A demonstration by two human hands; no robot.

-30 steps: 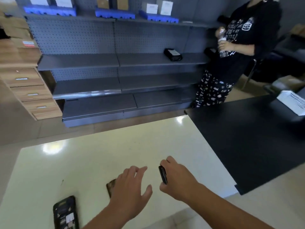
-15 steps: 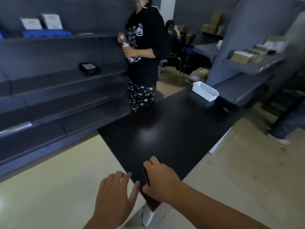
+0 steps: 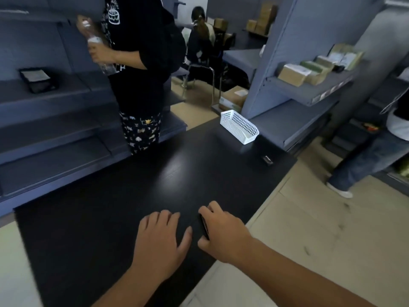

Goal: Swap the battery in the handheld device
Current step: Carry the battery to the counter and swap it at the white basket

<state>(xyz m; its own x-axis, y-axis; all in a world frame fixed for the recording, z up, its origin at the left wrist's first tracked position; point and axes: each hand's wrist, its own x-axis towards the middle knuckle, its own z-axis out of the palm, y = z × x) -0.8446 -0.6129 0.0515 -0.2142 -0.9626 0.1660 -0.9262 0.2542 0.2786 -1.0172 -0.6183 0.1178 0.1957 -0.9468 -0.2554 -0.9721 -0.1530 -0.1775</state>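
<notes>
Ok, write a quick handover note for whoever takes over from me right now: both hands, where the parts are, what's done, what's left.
Right hand: closed on a thin dark flat piece, probably the battery, held on edge over the black table.
Left hand: open and empty, fingers spread, above the same table.
Device: not in view now.
On the table: a white basket at the far end and a small dark item near the right edge; what that item is cannot be told.
Done: one piece is in hand.
Left: find the device, fit the battery, close it.
</notes>
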